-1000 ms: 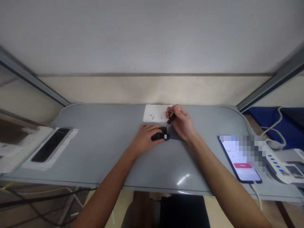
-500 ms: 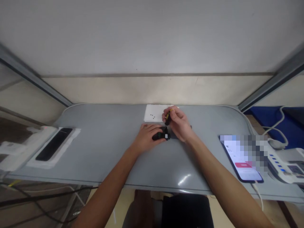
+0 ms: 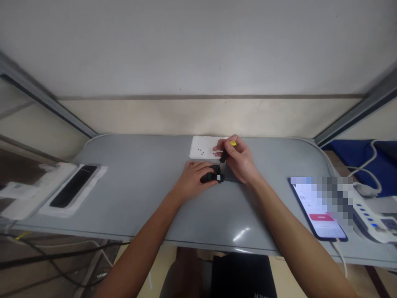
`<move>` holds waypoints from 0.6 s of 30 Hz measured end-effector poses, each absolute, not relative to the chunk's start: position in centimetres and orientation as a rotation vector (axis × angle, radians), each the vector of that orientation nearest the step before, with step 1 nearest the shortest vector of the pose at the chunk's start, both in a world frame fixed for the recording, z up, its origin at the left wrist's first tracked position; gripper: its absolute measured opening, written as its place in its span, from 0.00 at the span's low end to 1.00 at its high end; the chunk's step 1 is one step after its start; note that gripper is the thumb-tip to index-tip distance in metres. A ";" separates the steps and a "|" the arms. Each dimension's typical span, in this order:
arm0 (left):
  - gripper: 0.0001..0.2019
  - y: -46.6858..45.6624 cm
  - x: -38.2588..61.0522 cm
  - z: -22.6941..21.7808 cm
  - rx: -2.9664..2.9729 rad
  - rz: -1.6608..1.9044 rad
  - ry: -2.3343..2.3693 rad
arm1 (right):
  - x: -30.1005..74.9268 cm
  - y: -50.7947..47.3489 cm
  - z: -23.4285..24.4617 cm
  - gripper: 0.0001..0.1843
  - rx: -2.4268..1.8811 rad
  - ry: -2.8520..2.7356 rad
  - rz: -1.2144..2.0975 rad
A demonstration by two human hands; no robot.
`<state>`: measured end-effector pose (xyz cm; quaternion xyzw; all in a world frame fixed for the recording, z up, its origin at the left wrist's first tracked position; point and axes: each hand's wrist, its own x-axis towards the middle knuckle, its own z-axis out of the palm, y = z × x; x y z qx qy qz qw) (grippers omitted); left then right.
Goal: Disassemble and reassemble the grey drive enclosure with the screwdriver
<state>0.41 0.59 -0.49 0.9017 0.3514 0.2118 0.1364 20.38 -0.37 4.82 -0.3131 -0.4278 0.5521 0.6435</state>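
Observation:
Under my left hand (image 3: 191, 179), a small black device (image 3: 209, 177) with a white square label lies on the table, its fingers wrapped over it. My right hand (image 3: 240, 160) grips a screwdriver (image 3: 223, 157) with a black handle and a yellow cap. The screwdriver leans, its shaft pointing down at the upper side of the device; whether the tip sits in a screw is too small to tell. Behind the hands lies a white sheet (image 3: 194, 144) with several tiny dark pieces on it, screw-like in size. A dark flat thing shows partly beneath my right wrist.
A lit smartphone (image 3: 325, 227) with a cable lies at the right, beside a white power strip (image 3: 366, 221). At the left a black slab-like phone (image 3: 73, 186) rests on white paper, next to a white box (image 3: 40, 192). Behind the grey table (image 3: 139, 165) stands a wall.
My right hand has turned the screwdriver steeper, so its shaft now points down at the device and the yellow cap shows on top. My left hand keeps its hold.

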 end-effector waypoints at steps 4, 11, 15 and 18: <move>0.15 0.6 0.4 -0.5 2.599 0.590 1.033 | 20.1 0.2 4.0 0.23 -0.811 -0.956 1.090; 0.14 0.5 0.4 -0.4 2.603 0.602 1.026 | 20.3 0.0 4.7 0.16 -0.617 -0.820 1.315; 0.13 0.4 0.5 -0.3 2.604 0.619 1.025 | 20.5 -0.2 4.7 0.22 -0.627 -0.822 1.350; 0.13 0.4 0.5 -0.3 2.602 0.626 1.022 | 20.3 0.1 4.1 0.23 -0.704 -0.850 1.222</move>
